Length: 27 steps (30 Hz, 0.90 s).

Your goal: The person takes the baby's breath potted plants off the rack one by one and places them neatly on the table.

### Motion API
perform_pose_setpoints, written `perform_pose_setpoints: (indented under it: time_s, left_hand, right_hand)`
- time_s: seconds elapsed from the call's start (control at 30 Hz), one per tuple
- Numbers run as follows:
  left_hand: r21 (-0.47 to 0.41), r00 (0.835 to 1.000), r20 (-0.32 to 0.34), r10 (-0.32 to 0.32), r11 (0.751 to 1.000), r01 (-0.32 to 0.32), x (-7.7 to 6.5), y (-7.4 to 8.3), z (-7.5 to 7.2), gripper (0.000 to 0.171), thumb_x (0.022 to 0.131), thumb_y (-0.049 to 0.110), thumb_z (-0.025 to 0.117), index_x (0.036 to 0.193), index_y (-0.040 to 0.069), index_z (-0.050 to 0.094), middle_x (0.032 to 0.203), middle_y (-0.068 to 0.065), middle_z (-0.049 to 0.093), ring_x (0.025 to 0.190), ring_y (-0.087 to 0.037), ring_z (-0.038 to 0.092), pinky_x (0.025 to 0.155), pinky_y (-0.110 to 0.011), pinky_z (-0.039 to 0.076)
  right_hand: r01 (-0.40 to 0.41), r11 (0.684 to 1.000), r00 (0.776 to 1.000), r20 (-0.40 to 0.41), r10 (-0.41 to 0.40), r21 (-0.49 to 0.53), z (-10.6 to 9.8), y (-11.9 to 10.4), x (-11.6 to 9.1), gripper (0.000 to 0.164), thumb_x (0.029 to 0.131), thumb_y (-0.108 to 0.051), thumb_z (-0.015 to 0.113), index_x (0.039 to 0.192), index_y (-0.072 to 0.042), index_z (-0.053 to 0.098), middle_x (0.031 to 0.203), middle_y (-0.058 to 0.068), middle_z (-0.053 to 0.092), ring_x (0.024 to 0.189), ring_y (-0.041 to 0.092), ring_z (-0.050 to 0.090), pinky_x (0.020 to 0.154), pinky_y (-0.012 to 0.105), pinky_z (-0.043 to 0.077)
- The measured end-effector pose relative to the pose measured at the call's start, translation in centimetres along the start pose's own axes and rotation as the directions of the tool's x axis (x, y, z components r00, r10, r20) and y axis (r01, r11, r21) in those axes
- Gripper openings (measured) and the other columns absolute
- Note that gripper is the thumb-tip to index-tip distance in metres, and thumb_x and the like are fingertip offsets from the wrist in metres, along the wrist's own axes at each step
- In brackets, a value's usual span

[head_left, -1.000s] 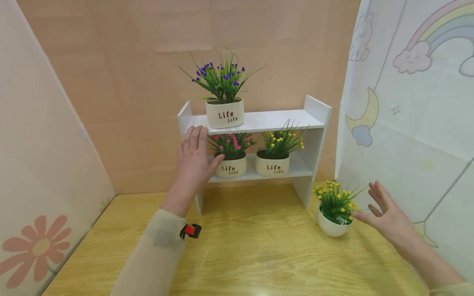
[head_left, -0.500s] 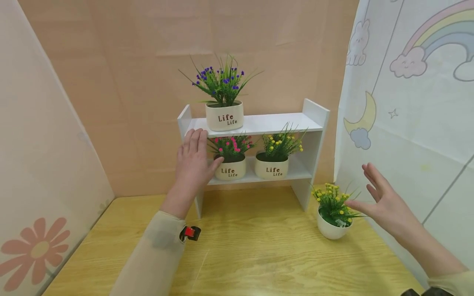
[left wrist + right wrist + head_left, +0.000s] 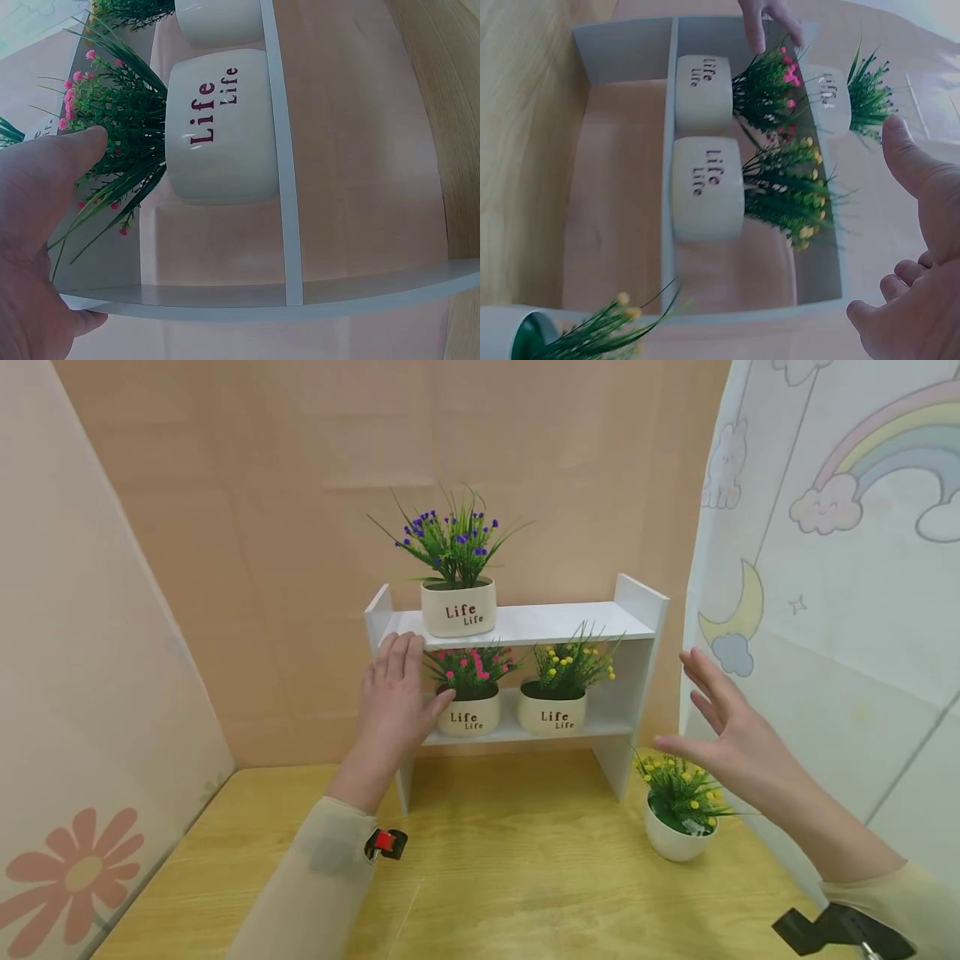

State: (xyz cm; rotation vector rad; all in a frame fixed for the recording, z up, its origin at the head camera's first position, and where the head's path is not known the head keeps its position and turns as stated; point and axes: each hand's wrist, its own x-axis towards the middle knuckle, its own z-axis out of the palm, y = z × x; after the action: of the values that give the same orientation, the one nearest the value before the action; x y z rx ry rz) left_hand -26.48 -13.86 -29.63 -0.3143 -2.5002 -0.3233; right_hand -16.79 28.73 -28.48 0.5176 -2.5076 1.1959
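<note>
A white two-tier shelf (image 3: 573, 620) stands on the table. My left hand (image 3: 392, 697) touches its upper left corner with fingers extended and thumb spread in front of the pink-flowered potted plant (image 3: 468, 717). In the left wrist view, the thumb and a fingertip lie on opposite sides of the side panel (image 3: 187, 309). A purple-flowered potted plant (image 3: 459, 612) stands on the top board, and a yellow-flowered potted plant (image 3: 552, 712) beside the pink one below. My right hand (image 3: 750, 752) hovers right of the shelf, fingers spread, holding nothing.
A round white pot with yellow flowers (image 3: 678, 837) stands on the wooden table (image 3: 510, 877), right of the shelf and below my right hand. A peach backdrop (image 3: 285, 568) hangs behind. Patterned white panels (image 3: 847, 627) flank both sides.
My right hand has risen and moved left, from beside the round yellow-flowered pot to above it, closer to the shelf's right side. The left hand stays at the shelf corner.
</note>
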Motion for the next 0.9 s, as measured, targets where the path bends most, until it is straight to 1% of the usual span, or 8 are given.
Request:
perform_pose_setpoints:
  time_s: [0.07, 0.1, 0.17, 0.2, 0.37, 0.53, 0.77, 0.9]
  left_hand:
    - [0.001, 1.000, -0.004, 0.004, 1.000, -0.004, -0.1, 0.0, 0.1, 0.099, 0.103, 0.051, 0.077, 0.171, 0.006, 0.020, 0.176, -0.017, 0.023, 0.167, -0.038, 0.008, 0.130, -0.065, 0.022]
    - [0.002, 1.000, -0.007, 0.005, 1.000, -0.005, -0.1, 0.0, 0.1, 0.099, 0.103, 0.051, 0.077, 0.171, 0.006, 0.020, 0.176, -0.017, 0.023, 0.167, -0.038, 0.008, 0.130, -0.065, 0.022]
    - [0.005, 1.000, -0.009, 0.009, 1.000, -0.009, -0.1, 0.0, 0.1, 0.099, 0.103, 0.050, 0.077, 0.171, 0.006, 0.020, 0.175, -0.017, 0.024, 0.167, -0.038, 0.008, 0.130, -0.064, 0.023]
    - [0.007, 1.000, -0.011, 0.012, 1.000, -0.012, -0.2, 0.1, 0.1, 0.099, 0.103, 0.050, 0.077, 0.171, 0.006, 0.020, 0.175, -0.017, 0.024, 0.167, -0.038, 0.009, 0.130, -0.064, 0.023]
    - [0.005, 1.000, -0.013, 0.026, 1.000, -0.026, -0.3, 0.3, 0.1, 0.098, 0.103, 0.049, 0.078, 0.170, 0.005, 0.021, 0.174, -0.016, 0.024, 0.167, -0.037, 0.009, 0.129, -0.065, 0.024]
    - [0.000, 1.000, -0.017, 0.023, 1.000, -0.023, -0.3, 0.4, 0.1, 0.099, 0.103, 0.047, 0.079, 0.170, 0.005, 0.021, 0.174, -0.016, 0.024, 0.167, -0.037, 0.008, 0.128, -0.066, 0.025]
    - [0.007, 1.000, -0.005, 0.011, 1.000, -0.011, -0.3, 0.3, -0.1, 0.099, 0.103, 0.047, 0.079, 0.171, 0.005, 0.019, 0.175, -0.017, 0.022, 0.167, -0.038, 0.008, 0.129, -0.064, 0.024]
    - [0.006, 1.000, -0.010, 0.013, 1.000, -0.012, -0.4, 0.2, 0.0, 0.098, 0.103, 0.046, 0.079, 0.170, 0.005, 0.020, 0.175, -0.017, 0.023, 0.166, -0.038, 0.009, 0.129, -0.064, 0.024]
  right_hand:
    - [0.012, 1.000, 1.000, 0.004, -0.012, 0.009, 0.3, -0.9, 0.8, 0.122, 0.096, -0.021, 0.090, 0.176, -0.044, 0.001, 0.184, -0.009, 0.011, 0.164, 0.048, 0.022, 0.123, 0.024, 0.036]
    - [0.025, 1.000, 1.000, 0.008, -0.025, 0.013, 0.4, -1.3, 1.2, 0.122, 0.096, -0.021, 0.091, 0.176, -0.042, 0.002, 0.184, -0.007, 0.011, 0.164, 0.048, 0.022, 0.127, 0.037, 0.035]
    - [0.050, 0.998, 0.999, 0.013, -0.050, 0.024, 0.6, -2.2, 2.1, 0.122, 0.095, -0.019, 0.091, 0.177, -0.039, 0.003, 0.184, -0.005, 0.012, 0.164, 0.049, 0.022, 0.127, 0.061, 0.029]
    - [0.055, 0.998, 0.998, 0.016, -0.055, 0.026, 0.7, -2.6, 2.6, 0.122, 0.095, -0.019, 0.091, 0.178, -0.038, 0.004, 0.184, -0.005, 0.012, 0.164, 0.048, 0.022, 0.124, 0.069, 0.027]
    - [0.075, 0.997, 0.996, 0.036, -0.076, 0.023, 1.1, -4.7, 4.8, 0.120, 0.095, -0.020, 0.091, 0.178, -0.033, 0.006, 0.183, -0.004, 0.014, 0.165, 0.045, 0.023, 0.127, 0.067, 0.026]
    - [0.096, 0.995, 0.994, 0.050, -0.097, 0.028, 1.5, -6.3, 7.3, 0.118, 0.096, -0.024, 0.090, 0.178, -0.034, 0.006, 0.183, -0.005, 0.016, 0.166, 0.040, 0.023, 0.127, 0.066, 0.030]
    - [0.112, 0.993, 0.990, 0.085, -0.114, 0.027, 2.4, -7.6, 10.8, 0.115, 0.098, -0.030, 0.088, 0.179, -0.025, 0.006, 0.183, -0.001, 0.015, 0.168, 0.034, 0.020, 0.132, 0.055, 0.026]
    - [0.114, 0.993, 0.990, 0.087, -0.113, -0.014, 2.8, -8.4, 12.5, 0.115, 0.098, -0.037, 0.088, 0.179, -0.022, 0.008, 0.183, 0.002, 0.018, 0.167, 0.036, 0.022, 0.132, 0.055, 0.025]
